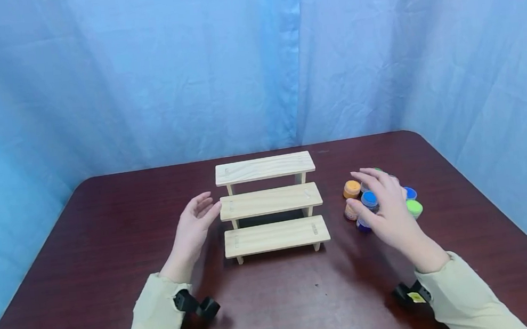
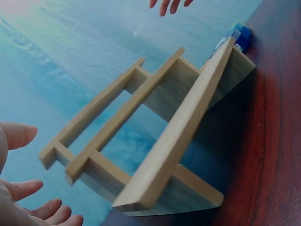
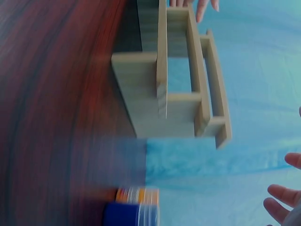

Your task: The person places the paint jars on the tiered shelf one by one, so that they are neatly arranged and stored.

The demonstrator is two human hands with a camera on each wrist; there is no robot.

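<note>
A pale wooden three-step rack (image 1: 269,202) stands near the middle of the dark table. Just left of its steps hovers my left hand (image 1: 192,231), fingers loosely spread and holding nothing; the left wrist view shows a gap between these fingers and the rack (image 2: 178,132). My right hand (image 1: 389,210) is above a cluster of small paint jars at the right, its fingers apart and holding nothing. Among the jars are an orange-lidded one (image 1: 351,189), a blue-lidded one (image 1: 369,199) and a light green-lidded one (image 1: 414,207). The hand partly hides the cluster.
The dark red-brown table (image 1: 108,245) has a rounded far edge. Blue curtains (image 1: 177,77) hang behind it and along both sides. Each wrist carries a small black camera, one by the left sleeve (image 1: 151,318) and one by the right sleeve (image 1: 465,291).
</note>
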